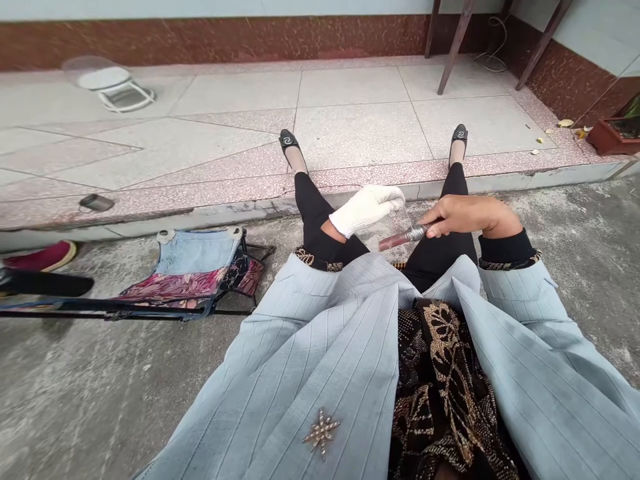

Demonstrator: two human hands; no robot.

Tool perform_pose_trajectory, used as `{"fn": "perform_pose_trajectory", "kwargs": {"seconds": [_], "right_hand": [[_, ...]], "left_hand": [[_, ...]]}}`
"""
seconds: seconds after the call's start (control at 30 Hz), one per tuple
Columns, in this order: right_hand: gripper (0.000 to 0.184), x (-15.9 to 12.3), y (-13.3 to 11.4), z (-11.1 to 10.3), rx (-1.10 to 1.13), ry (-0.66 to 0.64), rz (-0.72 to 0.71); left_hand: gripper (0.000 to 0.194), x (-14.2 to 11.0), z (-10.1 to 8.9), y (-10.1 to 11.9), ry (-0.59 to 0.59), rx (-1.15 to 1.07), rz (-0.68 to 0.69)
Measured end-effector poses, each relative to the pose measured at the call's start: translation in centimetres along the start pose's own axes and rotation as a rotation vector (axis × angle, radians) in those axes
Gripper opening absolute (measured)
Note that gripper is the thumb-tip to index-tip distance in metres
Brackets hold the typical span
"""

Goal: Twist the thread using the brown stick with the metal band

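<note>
My left hand, in a white knitted glove, is closed with its fingertips pinched together. From them a thin pale thread or wire runs down to a short stick. My bare right hand is wrapped round one end of this reddish-brown stick, which points to the left and slightly down. Close to the right fingers, a shiny silvery winding covers part of it; whether it is wire or thread I cannot tell. Both hands are above my lap, between my spread knees.
On the left stands a low folding seat of denim and patterned cloth beside a dark red shoe. A raised tiled step bears my feet, a white stool and a dark cylinder. Wooden legs and a planter are right.
</note>
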State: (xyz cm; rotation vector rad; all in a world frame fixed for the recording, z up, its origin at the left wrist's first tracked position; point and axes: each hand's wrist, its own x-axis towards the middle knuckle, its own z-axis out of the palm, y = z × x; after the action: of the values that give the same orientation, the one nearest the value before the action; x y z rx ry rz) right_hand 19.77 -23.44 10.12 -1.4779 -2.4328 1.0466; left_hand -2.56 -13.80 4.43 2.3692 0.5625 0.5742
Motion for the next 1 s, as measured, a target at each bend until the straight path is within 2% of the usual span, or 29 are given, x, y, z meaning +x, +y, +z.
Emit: {"fn": "perform_pose_trajectory", "kwargs": {"seconds": [0.07, 0.13, 0.23, 0.4, 0.53, 0.63, 0.77, 0.87, 1.0], "right_hand": [[0.031, -0.5, 0.0, -0.3, 0.159, 0.105, -0.055], [0.036, -0.6, -0.2, -0.5, 0.335, 0.303, -0.09], [0.032, -0.4, -0.4, -0.7, 0.472, 0.534, -0.104], [0.023, 0.6, 0.3, -0.6, 0.392, 0.672, -0.035], [0.022, 1.5, 1.4, -0.2, 0.066, 0.725, 0.142], [0.026, 1.9, 1.5, 0.5, -0.245, 0.63, 0.347], [0.032, 2.2, 0.9, 1.2, -0.503, 0.322, 0.52], [0.031, 2.3, 0.6, 1.4, -0.548, 0.129, 0.536], [0.024, 2.1, 0.6, 1.3, -0.512, -0.085, 0.368]], "left_hand": [[0.024, -0.2, 0.8, -0.3, 0.042, -0.179, -0.045], [0.027, -0.7, 1.9, -0.3, 0.076, -0.37, -0.118], [0.027, -1.8, 3.6, -0.1, -0.033, -0.535, -0.166], [0.028, -3.1, 4.3, 0.6, -0.167, -0.364, -0.131], [0.027, -3.2, 3.5, 1.3, -0.218, -0.182, -0.034], [0.026, -3.3, 2.9, 1.8, -0.212, -0.052, 0.012], [0.026, -3.3, 2.1, 2.2, -0.135, 0.048, 0.002], [0.026, -3.0, 1.4, 2.1, -0.055, 0.11, -0.012], [0.026, -2.5, 0.6, 1.7, 0.037, 0.095, -0.052]]}}
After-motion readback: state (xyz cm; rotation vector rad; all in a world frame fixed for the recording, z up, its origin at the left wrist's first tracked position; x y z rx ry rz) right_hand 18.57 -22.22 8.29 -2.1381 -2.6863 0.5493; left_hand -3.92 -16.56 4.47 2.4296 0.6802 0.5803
